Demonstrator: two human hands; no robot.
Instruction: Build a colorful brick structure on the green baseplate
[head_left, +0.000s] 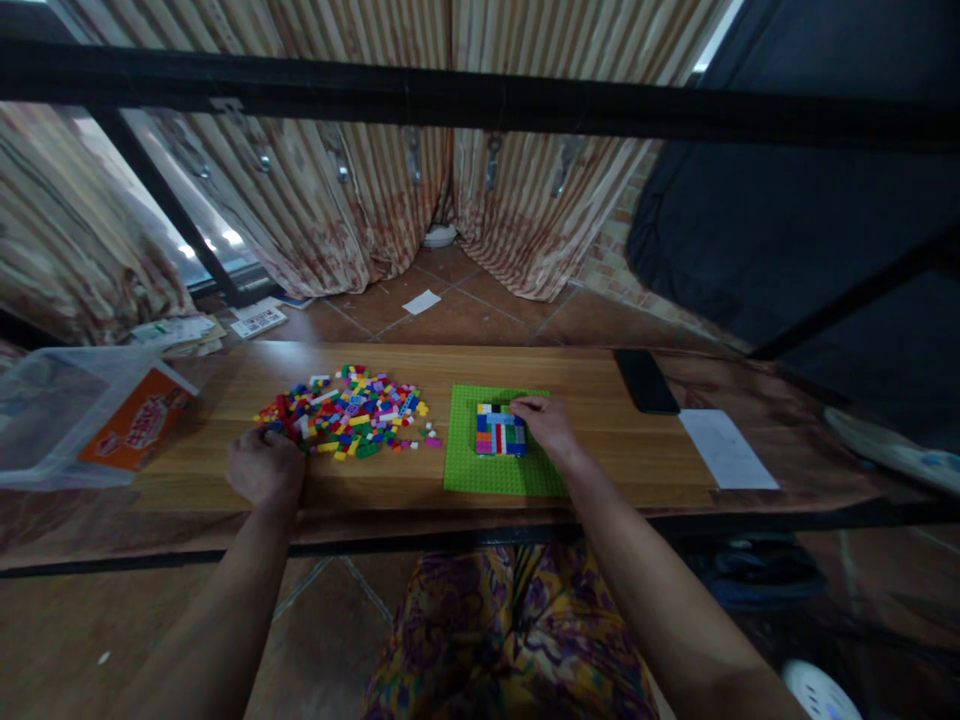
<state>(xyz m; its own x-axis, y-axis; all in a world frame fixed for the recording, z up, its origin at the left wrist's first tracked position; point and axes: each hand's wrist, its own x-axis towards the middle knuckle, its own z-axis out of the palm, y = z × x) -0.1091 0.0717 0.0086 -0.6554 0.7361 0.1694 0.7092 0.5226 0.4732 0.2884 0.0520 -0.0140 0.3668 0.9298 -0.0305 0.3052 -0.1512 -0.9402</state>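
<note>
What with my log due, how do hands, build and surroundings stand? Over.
Left hand at brick pile, left end. Right hand at build, far right corner. Build on baseplate. Phone right of baseplate, apart from it.

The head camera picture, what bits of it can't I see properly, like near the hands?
Head view: whether the right hand grips a brick at the block build; fingers hide it, and it's too small.
Head view: what the left hand touches by the brick pile; the hand itself hides its fingertips.
Head view: the clear tub's left end; the picture's edge cuts it off.
Head view: any writing on the white sheet; too blurred.
</note>
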